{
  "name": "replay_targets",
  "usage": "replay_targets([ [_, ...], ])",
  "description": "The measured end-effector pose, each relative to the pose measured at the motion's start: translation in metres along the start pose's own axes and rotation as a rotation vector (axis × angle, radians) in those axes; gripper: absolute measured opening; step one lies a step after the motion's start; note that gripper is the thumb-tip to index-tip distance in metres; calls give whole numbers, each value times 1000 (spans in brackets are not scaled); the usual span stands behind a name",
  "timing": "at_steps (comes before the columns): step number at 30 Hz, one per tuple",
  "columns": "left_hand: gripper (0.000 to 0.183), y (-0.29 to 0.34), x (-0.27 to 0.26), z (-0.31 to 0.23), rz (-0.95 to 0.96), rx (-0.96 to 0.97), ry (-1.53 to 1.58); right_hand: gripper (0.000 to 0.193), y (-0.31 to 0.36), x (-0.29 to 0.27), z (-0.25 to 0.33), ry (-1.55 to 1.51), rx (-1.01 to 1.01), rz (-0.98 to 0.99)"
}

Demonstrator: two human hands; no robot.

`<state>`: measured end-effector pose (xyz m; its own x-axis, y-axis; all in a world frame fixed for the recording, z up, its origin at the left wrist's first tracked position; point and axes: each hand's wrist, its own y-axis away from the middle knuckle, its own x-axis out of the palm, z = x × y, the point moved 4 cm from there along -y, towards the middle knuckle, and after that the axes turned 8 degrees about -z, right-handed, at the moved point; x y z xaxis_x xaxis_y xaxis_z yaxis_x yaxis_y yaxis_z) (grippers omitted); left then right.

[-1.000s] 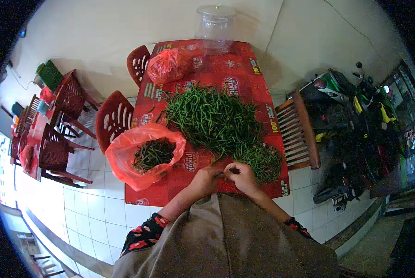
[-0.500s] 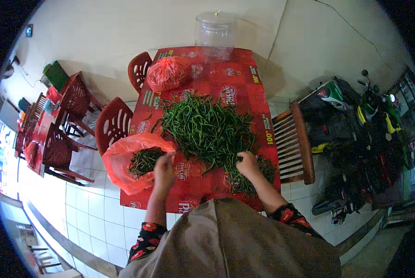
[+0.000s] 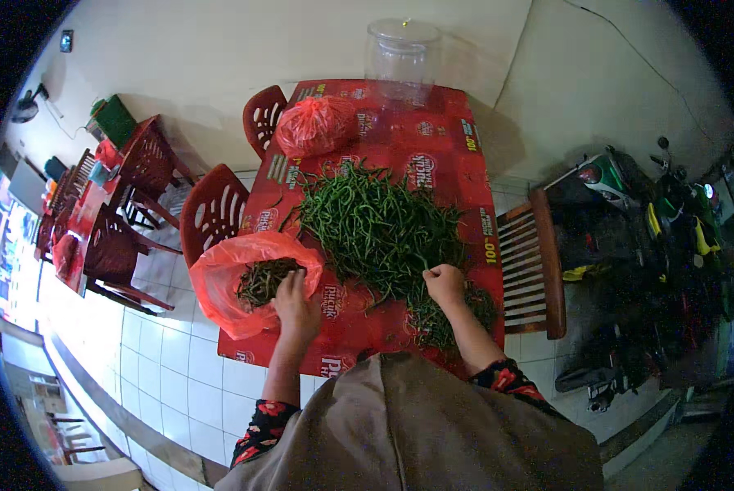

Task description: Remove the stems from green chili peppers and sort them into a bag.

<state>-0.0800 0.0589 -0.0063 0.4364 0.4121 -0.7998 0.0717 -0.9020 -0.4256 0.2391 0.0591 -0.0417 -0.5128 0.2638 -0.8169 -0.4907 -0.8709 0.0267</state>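
A large heap of thin green chillies [image 3: 375, 221] lies across the middle of the table. My right hand [image 3: 444, 286] is closed at its near right edge, pinching a green chilli [image 3: 423, 263] whose tip sticks out past the fingers. Below that wrist spreads a smaller pile of finer green pieces [image 3: 432, 322], partly hidden by my forearm. On the left, an open red plastic bag [image 3: 215, 274] holds a darker, brownish-green clump of chillies or stems [image 3: 260, 282]. My left hand [image 3: 297, 309] is at the bag's right rim, fingers stretched toward its contents, with nothing visible in them.
A tied red plastic bag [image 3: 313, 127] and a clear lidded container [image 3: 404, 61] stand toward the table's [image 3: 359, 327] far end. Red plastic chairs [image 3: 211, 209] line the left side, and a wooden slatted chair [image 3: 535, 262] the right. Motorbikes [image 3: 653, 213] are parked beyond it.
My left hand has gone from closed beside the bag's rim to fingers stretched toward the contents. My right hand stays by the heap, a chilli tip now showing. The view has shifted slightly.
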Motion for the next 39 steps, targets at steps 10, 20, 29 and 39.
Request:
replay_targets([
  [10,46,61,18,-128,333,782,212,20,115,-39,14,-234,-87,169],
  [20,17,82,28,-101,747,523,835,15,137,-38,18,-491,-433,406],
  [29,22,44,14,-33,456,-363,1007,10,66,0,-33,18,-188,62],
  [39,29,-13,-33,71,34,-813,1280,23,59,65,-16,493,-378,72],
])
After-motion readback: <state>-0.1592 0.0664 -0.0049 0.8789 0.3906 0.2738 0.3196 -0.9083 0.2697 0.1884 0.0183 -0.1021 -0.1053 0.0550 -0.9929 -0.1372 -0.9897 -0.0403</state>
